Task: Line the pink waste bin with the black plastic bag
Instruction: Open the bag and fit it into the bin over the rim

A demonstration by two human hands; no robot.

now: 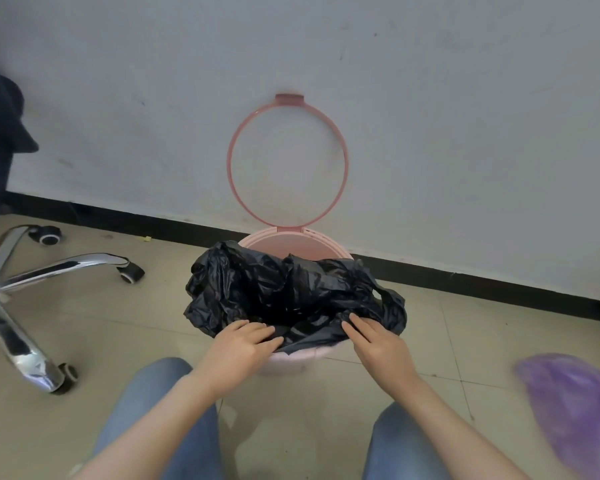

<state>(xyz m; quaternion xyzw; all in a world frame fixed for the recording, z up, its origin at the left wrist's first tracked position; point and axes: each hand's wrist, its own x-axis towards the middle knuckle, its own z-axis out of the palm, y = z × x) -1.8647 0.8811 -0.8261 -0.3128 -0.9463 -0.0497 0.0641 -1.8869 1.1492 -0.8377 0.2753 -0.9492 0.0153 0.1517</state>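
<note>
The pink waste bin stands on the floor against the wall, its pink ring flipped up and leaning on the wall. A crumpled black plastic bag lies spread over the bin's mouth, covering most of it; only the far inner wall and a strip of the near rim show. My left hand rests on the bag's near edge at the rim, fingers pressed on the plastic. My right hand lies on the near right edge of the bag in the same way. Whether the fingers pinch the plastic is unclear.
A chrome office chair base with castors stands on the tiled floor at the left, dark cloth hanging above it. A purple plastic bag lies at the lower right. My knees in jeans flank the bin. A black skirting runs along the wall.
</note>
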